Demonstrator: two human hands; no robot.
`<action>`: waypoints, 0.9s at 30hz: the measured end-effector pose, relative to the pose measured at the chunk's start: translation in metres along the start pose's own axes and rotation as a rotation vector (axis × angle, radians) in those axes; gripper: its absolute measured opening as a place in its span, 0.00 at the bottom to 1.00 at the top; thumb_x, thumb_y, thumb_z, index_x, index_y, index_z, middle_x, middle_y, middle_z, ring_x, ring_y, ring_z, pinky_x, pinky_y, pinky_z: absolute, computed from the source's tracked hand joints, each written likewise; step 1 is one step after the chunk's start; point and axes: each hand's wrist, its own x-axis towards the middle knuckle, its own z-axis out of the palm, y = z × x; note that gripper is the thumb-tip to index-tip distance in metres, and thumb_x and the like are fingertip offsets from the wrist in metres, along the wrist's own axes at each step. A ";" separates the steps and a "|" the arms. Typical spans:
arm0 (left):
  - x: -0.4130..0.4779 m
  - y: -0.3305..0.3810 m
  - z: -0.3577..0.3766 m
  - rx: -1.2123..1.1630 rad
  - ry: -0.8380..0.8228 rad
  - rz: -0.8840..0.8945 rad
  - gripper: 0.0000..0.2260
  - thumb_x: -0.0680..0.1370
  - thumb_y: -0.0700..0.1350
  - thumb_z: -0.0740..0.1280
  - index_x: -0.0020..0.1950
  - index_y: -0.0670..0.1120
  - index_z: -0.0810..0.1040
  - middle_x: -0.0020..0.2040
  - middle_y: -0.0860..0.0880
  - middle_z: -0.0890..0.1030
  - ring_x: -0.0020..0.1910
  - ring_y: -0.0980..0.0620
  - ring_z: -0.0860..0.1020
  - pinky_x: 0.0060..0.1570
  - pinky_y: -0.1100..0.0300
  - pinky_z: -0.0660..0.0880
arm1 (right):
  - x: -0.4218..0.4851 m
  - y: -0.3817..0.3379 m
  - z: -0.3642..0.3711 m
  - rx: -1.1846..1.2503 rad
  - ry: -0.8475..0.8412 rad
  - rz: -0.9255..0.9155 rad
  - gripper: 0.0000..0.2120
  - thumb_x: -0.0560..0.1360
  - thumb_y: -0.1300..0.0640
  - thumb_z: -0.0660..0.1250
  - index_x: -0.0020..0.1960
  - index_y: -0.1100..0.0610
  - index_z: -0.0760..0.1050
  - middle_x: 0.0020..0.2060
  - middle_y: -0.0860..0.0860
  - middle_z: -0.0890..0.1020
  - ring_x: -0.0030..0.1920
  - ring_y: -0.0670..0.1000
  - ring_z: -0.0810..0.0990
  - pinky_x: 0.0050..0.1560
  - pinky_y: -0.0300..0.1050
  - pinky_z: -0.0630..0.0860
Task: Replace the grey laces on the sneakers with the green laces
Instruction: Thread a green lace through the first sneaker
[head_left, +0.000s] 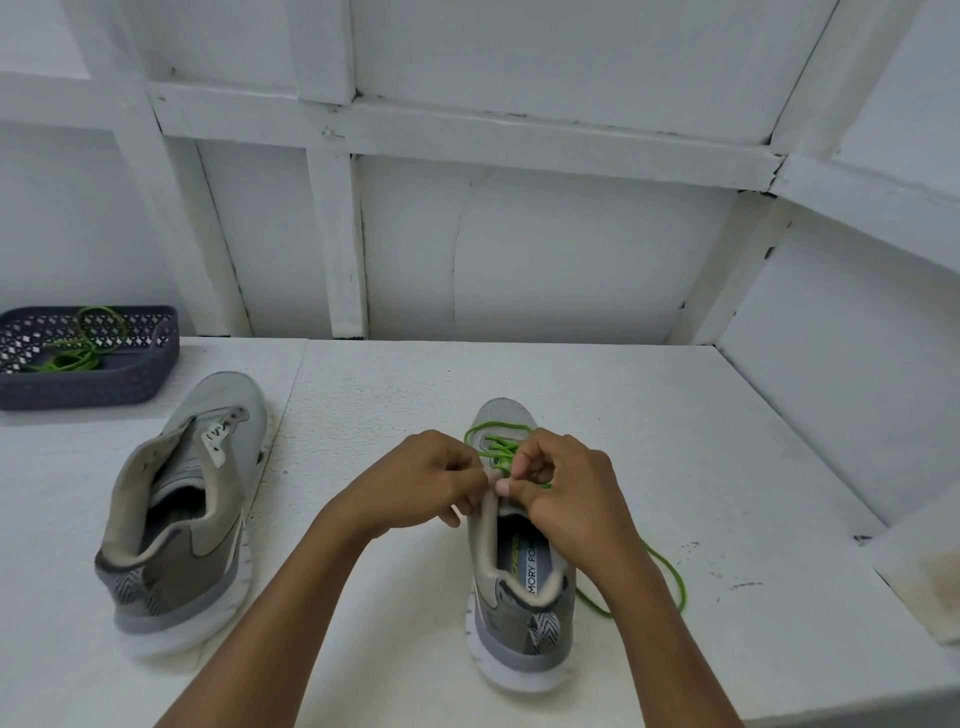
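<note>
Pinching a green lace (500, 448) at the top of a shoe (519, 582)

Both hands are meeting over the shoe's tongue, thumbs nearly touching. The right hand (563, 488) is curling its fingers and thumb round the green lace, which is crossing the eyelets just beyond the knuckles and looping over the toe. A loose end of the same lace is trailing out from under the right wrist and lying in a curve on the white table (675, 441). The left hand (428, 480) is bending its fingers in and appears to be nipping the shoe's upper edge beside the lace; the exact grip is partly hidden. The shoe is standing upright below both hands, heel toward the person. Well out to the left of the left hand a second shoe (187, 499) is sitting, showing no lace. Beyond it, a dark basket (104, 389) is holding another green lace (78, 348).
</note>
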 end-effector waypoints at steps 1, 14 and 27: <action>-0.001 0.000 0.000 -0.004 -0.008 0.004 0.14 0.80 0.47 0.68 0.39 0.39 0.82 0.32 0.51 0.81 0.38 0.55 0.82 0.38 0.59 0.81 | -0.001 0.001 0.001 0.001 0.013 -0.001 0.17 0.67 0.59 0.78 0.33 0.44 0.71 0.38 0.48 0.80 0.39 0.42 0.76 0.39 0.32 0.71; -0.003 -0.003 0.000 -0.034 0.006 -0.007 0.12 0.82 0.43 0.64 0.45 0.37 0.82 0.41 0.42 0.84 0.44 0.47 0.83 0.40 0.55 0.83 | -0.004 0.002 0.005 0.053 0.025 -0.010 0.18 0.67 0.60 0.79 0.32 0.45 0.71 0.34 0.45 0.78 0.37 0.42 0.75 0.38 0.32 0.71; -0.003 -0.007 -0.006 0.081 0.124 0.057 0.07 0.78 0.40 0.67 0.42 0.46 0.82 0.36 0.49 0.84 0.39 0.47 0.83 0.38 0.55 0.82 | -0.006 0.006 -0.012 0.012 -0.085 -0.060 0.14 0.70 0.63 0.75 0.40 0.45 0.77 0.43 0.44 0.76 0.47 0.37 0.76 0.45 0.25 0.69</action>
